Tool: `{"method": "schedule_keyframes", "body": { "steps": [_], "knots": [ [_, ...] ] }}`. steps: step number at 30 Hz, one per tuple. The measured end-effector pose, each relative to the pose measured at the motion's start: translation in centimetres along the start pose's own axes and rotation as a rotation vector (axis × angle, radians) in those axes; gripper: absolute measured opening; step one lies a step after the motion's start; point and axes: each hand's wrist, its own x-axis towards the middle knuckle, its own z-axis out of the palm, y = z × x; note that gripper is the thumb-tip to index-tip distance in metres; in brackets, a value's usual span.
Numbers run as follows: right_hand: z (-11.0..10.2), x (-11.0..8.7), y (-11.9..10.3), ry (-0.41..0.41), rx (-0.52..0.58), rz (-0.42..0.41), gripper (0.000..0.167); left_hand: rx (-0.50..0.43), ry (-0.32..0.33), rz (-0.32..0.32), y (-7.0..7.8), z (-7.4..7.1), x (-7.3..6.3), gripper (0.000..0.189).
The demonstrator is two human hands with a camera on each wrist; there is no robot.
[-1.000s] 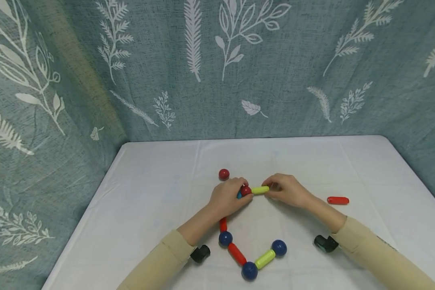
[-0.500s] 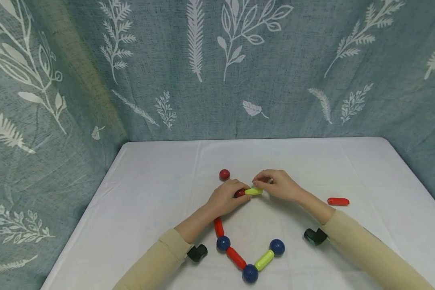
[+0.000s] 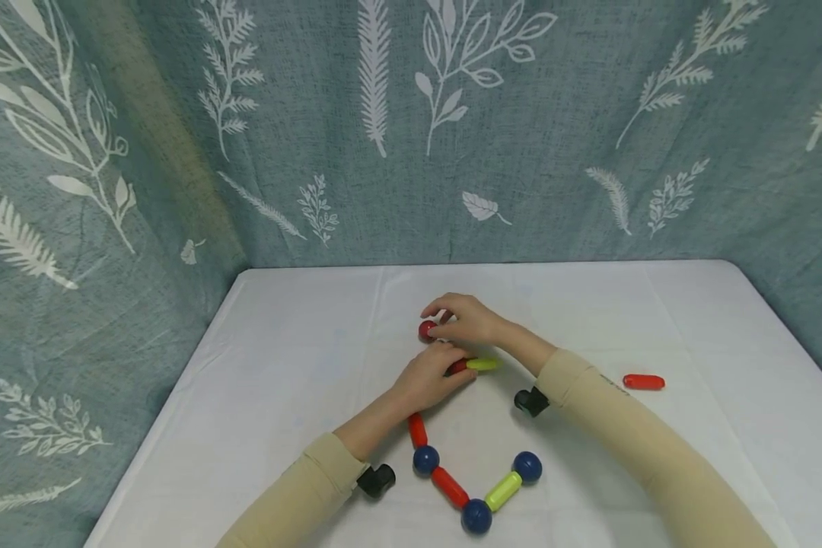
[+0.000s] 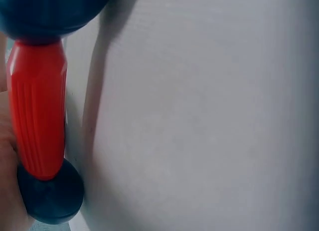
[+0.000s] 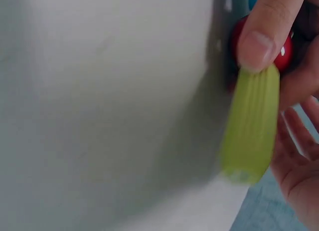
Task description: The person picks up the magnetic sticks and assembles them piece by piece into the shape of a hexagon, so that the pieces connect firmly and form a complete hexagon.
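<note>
Toy balls and rods form a chain on the table. My left hand (image 3: 430, 377) covers its upper end and grips a dark red ball (image 5: 285, 51), from which a lime rod (image 3: 483, 364) sticks out to the right. In the right wrist view the left thumb lies across that ball. A bit of blue shows beyond it. From beneath the left hand a red rod (image 3: 418, 430) leads down to a blue ball (image 3: 426, 460). My right hand (image 3: 467, 320) reaches over a loose red ball (image 3: 426, 330), thumb at its side and fingers arched above.
The chain continues through a red rod (image 3: 450, 488), a blue ball (image 3: 476, 517), a lime rod (image 3: 503, 492) and an end blue ball (image 3: 527, 466). A loose red rod (image 3: 644, 382) lies at the right. A leaf-patterned curtain (image 3: 411, 205) hangs behind the white table (image 3: 301, 327).
The right hand has let go of the lime rod and moved left and away to the loose red ball. The left hand still holds the dark red ball, shifted slightly left.
</note>
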Motion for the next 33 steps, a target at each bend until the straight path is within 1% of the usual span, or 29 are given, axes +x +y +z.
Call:
{"method": "schedule_keyframes", "body": {
  "steps": [3, 6, 11, 15, 18, 22, 26, 30, 33],
  "knots": [
    [0.4, 0.8, -0.7, -0.047, -0.032, 0.016, 0.030, 0.010, 0.000, 0.008, -0.1, 0.2, 0.0, 0.027],
    [0.6, 1.3, -1.1, -0.063, -0.078, 0.034, 0.029, 0.015, 0.001, 0.008, -0.1, 0.2, -0.1, 0.027],
    [0.6, 1.5, -0.9, -0.037, -0.119, 0.113, 0.028, 0.021, -0.006, 0.006, -0.1, 0.2, 0.0, 0.027],
    [0.2, 0.6, -0.1, 0.018, -0.088, 0.181, 0.027, 0.022, -0.005, 0.012, 0.0, 0.1, 0.0, 0.026],
    [-0.3, -0.7, 1.0, 0.077, -0.047, 0.201, 0.030, 0.023, -0.004, 0.007, 0.1, 0.1, 0.0, 0.026],
    [-1.0, -3.3, 2.3, 0.133, -0.013, 0.205, 0.038, 0.019, -0.016, -0.008, 0.1, 0.1, 0.1, 0.027],
    [-1.7, -6.3, 3.2, 0.144, 0.034, 0.250, 0.039, 0.006, -0.015, -0.022, 0.0, 0.1, 0.1, 0.026],
    [-2.0, -9.1, 3.8, 0.143, 0.106, 0.307, 0.038, -0.020, -0.007, -0.037, 0.0, 0.1, 0.0, 0.025],
    [-1.9, -10.6, 4.3, 0.143, 0.142, 0.315, 0.038, -0.030, -0.010, -0.045, 0.0, 0.2, 0.1, 0.025]
  ]
}}
